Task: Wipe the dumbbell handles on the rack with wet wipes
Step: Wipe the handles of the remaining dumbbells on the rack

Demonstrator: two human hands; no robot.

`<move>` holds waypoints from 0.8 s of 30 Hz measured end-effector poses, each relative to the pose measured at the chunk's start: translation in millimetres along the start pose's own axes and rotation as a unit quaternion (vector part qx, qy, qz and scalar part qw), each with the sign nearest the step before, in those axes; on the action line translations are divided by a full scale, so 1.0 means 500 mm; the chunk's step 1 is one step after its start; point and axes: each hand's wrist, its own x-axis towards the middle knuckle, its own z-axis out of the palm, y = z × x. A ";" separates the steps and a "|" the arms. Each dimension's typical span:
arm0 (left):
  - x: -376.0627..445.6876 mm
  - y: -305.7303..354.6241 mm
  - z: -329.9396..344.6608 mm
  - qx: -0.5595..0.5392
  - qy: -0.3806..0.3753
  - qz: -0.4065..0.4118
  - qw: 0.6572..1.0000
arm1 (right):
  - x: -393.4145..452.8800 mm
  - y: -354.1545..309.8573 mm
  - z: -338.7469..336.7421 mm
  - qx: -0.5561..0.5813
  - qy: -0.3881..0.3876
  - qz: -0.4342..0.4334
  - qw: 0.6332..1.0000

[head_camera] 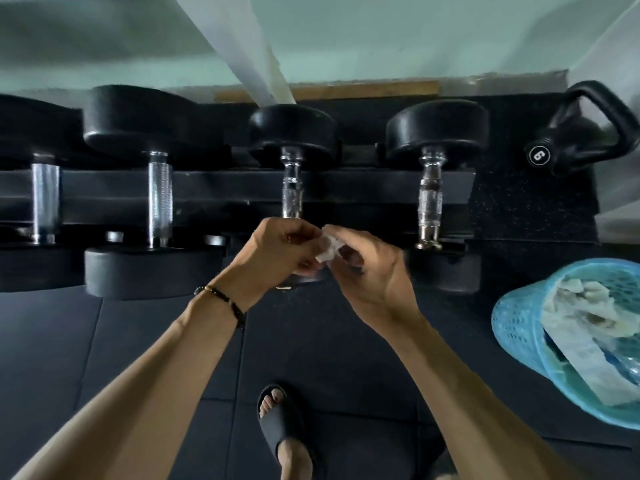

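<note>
Wet wipe (326,250) pinched between left hand (284,249) and right hand (372,271), fingers curled

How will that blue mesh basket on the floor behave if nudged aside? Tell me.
The blue mesh basket looks like thin perforated plastic holding only crumpled wipes, so it is probably light and would slide easily. It already appears tilted, so a push near its rim may tip it and spill them.

Pale green wall (381,36) is running behind everything, dim flat light falling on it. White slanted beam (239,50) is crossing the wall diagonally. Wooden strip (346,90) is lying along the wall's foot. Dark rubber mat floor (104,341) is spreading out below the wall, seams showing.
</note>
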 end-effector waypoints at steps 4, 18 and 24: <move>0.002 -0.019 -0.090 0.036 -0.007 0.046 0.998 | 0.033 -0.035 0.081 0.033 0.076 0.040 0.996; 0.058 -0.138 -0.156 0.220 0.039 0.063 0.973 | 0.250 0.012 0.166 -0.203 0.160 -0.052 0.965; 0.055 -0.149 -0.147 0.180 0.066 0.075 0.979 | 0.189 0.029 0.146 -0.254 -0.003 -0.104 0.962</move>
